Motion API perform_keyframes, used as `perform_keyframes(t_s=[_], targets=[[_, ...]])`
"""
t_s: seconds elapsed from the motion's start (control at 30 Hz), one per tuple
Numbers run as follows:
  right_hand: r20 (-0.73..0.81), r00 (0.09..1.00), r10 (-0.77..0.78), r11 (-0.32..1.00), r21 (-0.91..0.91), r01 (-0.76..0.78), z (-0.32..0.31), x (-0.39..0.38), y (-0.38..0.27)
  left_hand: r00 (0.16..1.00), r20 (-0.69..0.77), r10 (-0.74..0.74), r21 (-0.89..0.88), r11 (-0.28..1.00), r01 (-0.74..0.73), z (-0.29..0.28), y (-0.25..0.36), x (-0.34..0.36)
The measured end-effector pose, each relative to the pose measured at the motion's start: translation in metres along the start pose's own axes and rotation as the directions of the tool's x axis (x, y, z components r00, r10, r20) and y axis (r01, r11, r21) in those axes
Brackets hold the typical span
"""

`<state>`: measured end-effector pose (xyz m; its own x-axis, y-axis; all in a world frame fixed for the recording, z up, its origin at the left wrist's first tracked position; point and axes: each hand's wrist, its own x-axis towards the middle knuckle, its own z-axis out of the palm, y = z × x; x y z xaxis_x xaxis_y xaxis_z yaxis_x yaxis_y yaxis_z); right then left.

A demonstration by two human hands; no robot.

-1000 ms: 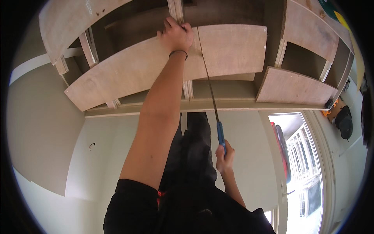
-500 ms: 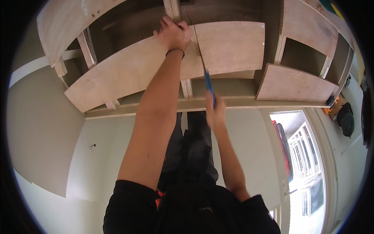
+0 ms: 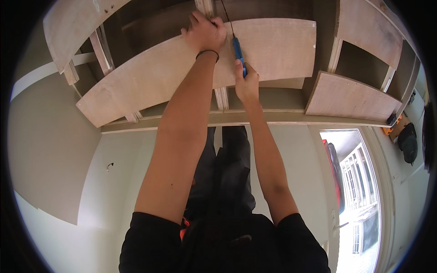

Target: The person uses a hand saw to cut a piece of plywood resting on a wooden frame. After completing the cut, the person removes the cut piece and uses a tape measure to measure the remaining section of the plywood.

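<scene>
My left hand [image 3: 205, 34], with a dark band at the wrist, is closed over the top edge of a long curved plywood board [image 3: 127, 86], against a pale wooden upright [image 3: 205, 7]. My right hand [image 3: 246, 79] grips the blue handle of a saw [image 3: 237, 49], just right of my left hand and over the board's face. The thin blade runs upward past the board's top edge toward the dark recess behind. Where it meets the wood is hard to make out.
A wooden cabinet frame [image 3: 255, 119] carries further plywood panels [image 3: 353, 95] at both sides. Below are pale walls [image 3: 114, 191], my dark-clad legs and, at right, a bright doorway [image 3: 353, 191] with white railings beyond. A dark bag [image 3: 407, 143] is at far right.
My right hand and the saw handle have moved far up, from below the frame onto the board's face. My left hand stays at the top edge. The view has shifted slightly.
</scene>
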<state>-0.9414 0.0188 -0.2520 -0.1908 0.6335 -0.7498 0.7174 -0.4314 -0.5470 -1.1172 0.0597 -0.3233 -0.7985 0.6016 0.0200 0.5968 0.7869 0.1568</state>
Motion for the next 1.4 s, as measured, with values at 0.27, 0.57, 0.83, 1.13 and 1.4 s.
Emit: perform_keyframes(t_s=[0.27,0.57,0.83,1.13,1.4], targets=[[0.119,0.985,0.124,0.989,-0.09,-0.113,-0.086,-0.246,0.081,0.999,0.012,-0.031,-0.031,0.999,0.031,0.0,0.003,0.0],[0.026,0.998,0.052,0.998,0.035,-0.053,-0.029,-0.066,-0.009,0.999,-0.031,-0.006,-0.038,0.999,0.005,0.003,0.002,-0.001],[-0.101,0.99,-0.096,0.992,0.074,0.104,0.001,-0.016,0.009,0.999,0.003,-0.039,0.012,0.999,0.039,-0.003,0.003,0.006],[-0.206,0.96,-0.188,0.969,0.12,0.215,0.008,-0.018,0.019,0.986,-0.034,0.164,-0.028,0.986,-0.165,-0.011,-0.039,-0.001],[-0.124,0.985,-0.117,0.979,0.154,0.136,-0.02,-0.034,0.002,0.962,0.177,0.207,0.082,0.971,-0.224,-0.04,-0.099,0.018]])
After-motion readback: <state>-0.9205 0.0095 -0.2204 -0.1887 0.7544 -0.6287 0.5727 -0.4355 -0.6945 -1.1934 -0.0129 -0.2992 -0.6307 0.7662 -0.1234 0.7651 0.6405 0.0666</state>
